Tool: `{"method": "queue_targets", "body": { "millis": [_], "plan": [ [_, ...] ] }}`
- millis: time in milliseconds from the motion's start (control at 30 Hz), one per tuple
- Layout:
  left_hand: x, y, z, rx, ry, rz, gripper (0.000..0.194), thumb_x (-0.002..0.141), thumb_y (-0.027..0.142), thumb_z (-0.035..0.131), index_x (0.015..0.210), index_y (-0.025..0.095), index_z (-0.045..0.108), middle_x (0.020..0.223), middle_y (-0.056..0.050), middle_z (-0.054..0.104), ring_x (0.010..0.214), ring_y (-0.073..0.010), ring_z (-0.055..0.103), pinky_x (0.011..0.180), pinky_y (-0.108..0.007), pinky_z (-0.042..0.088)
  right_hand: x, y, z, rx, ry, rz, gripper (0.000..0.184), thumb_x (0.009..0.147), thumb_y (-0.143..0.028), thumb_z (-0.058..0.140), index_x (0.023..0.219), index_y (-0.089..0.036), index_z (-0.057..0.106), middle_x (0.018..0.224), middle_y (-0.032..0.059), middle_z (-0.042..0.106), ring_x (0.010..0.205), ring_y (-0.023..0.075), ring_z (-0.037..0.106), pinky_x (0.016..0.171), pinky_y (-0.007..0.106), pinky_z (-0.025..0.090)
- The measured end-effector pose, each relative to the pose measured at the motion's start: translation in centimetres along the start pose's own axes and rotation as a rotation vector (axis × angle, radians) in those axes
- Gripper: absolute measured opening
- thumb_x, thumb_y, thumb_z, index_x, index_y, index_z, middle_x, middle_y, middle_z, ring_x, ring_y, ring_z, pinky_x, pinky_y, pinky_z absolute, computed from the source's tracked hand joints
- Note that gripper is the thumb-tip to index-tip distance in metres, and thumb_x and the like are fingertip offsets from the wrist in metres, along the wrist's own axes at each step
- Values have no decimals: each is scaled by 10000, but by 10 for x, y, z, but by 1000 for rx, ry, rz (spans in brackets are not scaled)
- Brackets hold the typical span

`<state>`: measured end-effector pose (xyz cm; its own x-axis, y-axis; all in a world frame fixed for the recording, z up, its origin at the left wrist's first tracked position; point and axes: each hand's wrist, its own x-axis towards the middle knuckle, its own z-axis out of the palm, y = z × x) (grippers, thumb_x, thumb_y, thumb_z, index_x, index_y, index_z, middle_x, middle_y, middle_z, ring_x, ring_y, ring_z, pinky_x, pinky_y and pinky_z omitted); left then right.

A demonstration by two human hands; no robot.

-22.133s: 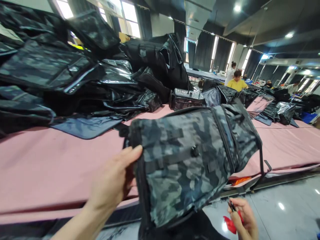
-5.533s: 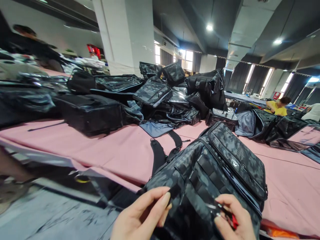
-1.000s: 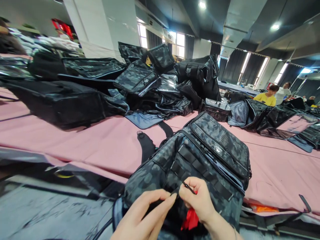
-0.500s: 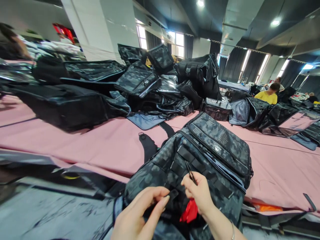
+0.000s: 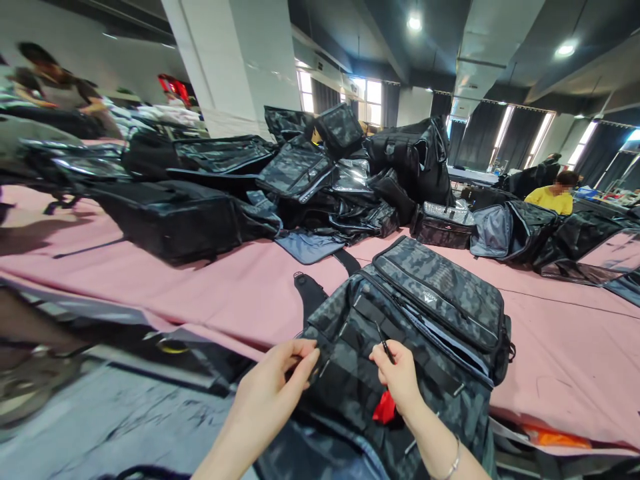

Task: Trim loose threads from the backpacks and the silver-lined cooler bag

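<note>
A camouflage backpack (image 5: 360, 400) with a raised front pocket lies on the pink-covered table in front of me. My left hand (image 5: 280, 373) is closed in a pinch at the bag's left side; dark material is at its fingertips, but I cannot make out what it grips. My right hand (image 5: 397, 373) is wrapped round a slim black pointed tool (image 5: 385, 343), whose tip points up and away over the webbing strips (image 5: 373, 310) on the bag. A red cloth (image 5: 385, 408) hangs below that hand. One shoulder strap (image 5: 309, 293) sticks out beyond the bag's far left side.
Several dark bags are heaped across the back of the pink table (image 5: 240, 293). A black boxy bag (image 5: 175, 220) lies at the left, and more open bags (image 5: 515, 227) at the right. One person (image 5: 60, 87) is at the far left, another in yellow (image 5: 553, 197) at the right.
My left hand has moved up and left from the middle of the backpack to its left side. My right hand still holds the pointed tool. The view has shifted left.
</note>
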<state>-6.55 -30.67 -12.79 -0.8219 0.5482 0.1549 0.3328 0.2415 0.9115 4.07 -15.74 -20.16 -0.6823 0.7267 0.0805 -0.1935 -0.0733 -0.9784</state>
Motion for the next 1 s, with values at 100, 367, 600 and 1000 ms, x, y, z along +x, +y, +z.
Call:
{"method": "queue_targets", "body": {
  "millis": [100, 367, 600, 1000],
  "plan": [
    [10, -9, 1, -123, -31, -96, 567, 556, 723, 640, 707, 176, 612, 1157, -173, 657, 883, -279, 672, 669, -336, 572, 5, 5, 4, -5, -10, 2, 557, 673, -699, 635, 637, -149, 556, 419, -105, 308, 363, 37, 224, 382, 192, 168],
    [24, -4, 0, -436, -40, -199, 532, 472, 645, 785, 655, 167, 641, 816, -97, 726, 972, -283, 655, 835, -324, 528, 13, 18, 8, -64, 6, -25, 486, 721, -623, 630, 618, -152, 565, 440, -84, 352, 390, 53, 255, 384, 190, 195],
    [23, -14, 6, -684, -27, -325, 499, 442, 500, 869, 766, 156, 708, 899, -84, 731, 932, -224, 654, 819, -242, 528, 10, 19, 7, -149, 11, -55, 345, 764, -464, 618, 598, -168, 556, 504, -54, 404, 478, 92, 345, 445, 211, 274],
    [18, 5, 14, -865, 25, -472, 213, 876, 118, 489, 774, 105, 675, 956, -128, 730, 871, -198, 698, 919, -320, 524, -4, -16, 18, -521, -17, -286, 176, 855, -331, 545, 940, -193, 613, 730, -15, 603, 621, 140, 533, 609, 239, 409]
  ]
}}
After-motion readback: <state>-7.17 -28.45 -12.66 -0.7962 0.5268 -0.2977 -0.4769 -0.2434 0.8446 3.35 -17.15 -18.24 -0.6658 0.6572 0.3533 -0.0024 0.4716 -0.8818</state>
